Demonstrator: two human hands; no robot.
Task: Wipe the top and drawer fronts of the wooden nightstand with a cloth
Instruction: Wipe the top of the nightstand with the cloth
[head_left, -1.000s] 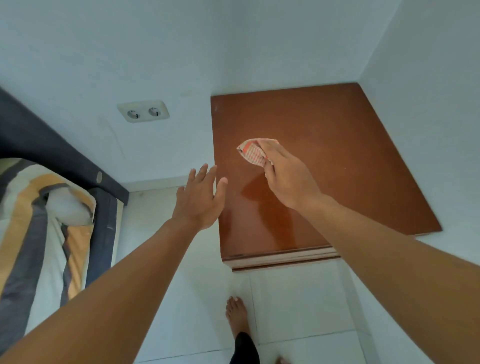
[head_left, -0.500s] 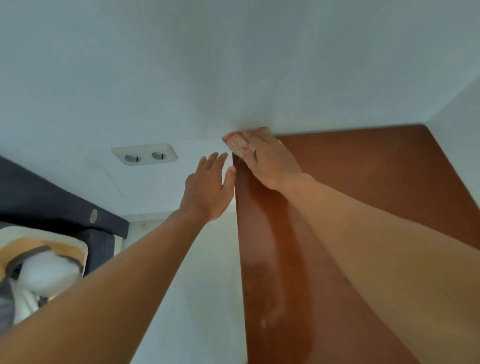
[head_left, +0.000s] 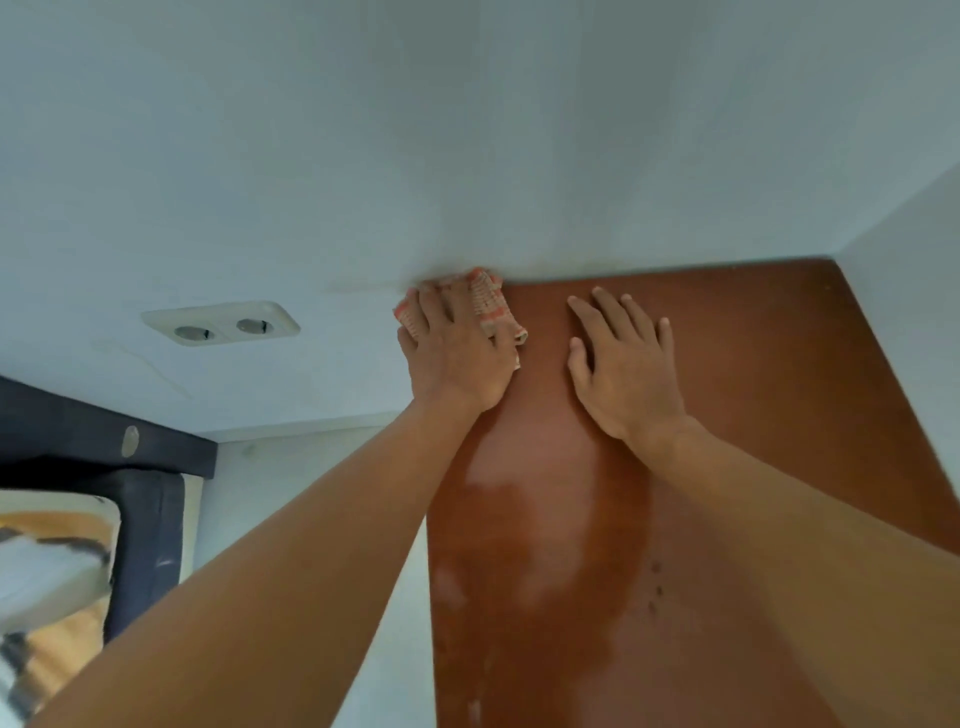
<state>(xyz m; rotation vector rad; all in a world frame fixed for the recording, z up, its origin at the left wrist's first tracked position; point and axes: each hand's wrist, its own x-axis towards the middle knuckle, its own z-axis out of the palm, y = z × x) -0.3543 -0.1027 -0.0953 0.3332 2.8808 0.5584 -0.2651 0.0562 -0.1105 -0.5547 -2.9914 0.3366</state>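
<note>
Nearest the camera, two bare forearms reached forward over the nightstand (head_left: 753, 364), whose flat top was glossy reddish-brown wood with straight edges, streaked with pale, cloudy smears down its middle and a few dark specks near the right forearm. At the left edge lay a blurred bed (head_left: 52, 571) with soft striped bedding in orange, white and grey, backed by a dark padded headboard (head_left: 78, 426). Further on, the right hand (head_left: 623, 374) lay flat on the wood, palm down and fingers spread, holding nothing. Just beside it, the left hand (head_left: 457, 358) pressed down on the cloth (head_left: 488, 301), fingers curled over it; the cloth was a crumpled woven rag in white and orange-red checks, bunched at the top's back left corner, touching the wall (head_left: 467, 130). Half a second earlier the right hand had held the cloth at that same corner while the left hung free beside the top; the cloth had since changed hands. Beyond, a rounded white double socket (head_left: 223, 323) sat on the smooth, matt wall.
</note>
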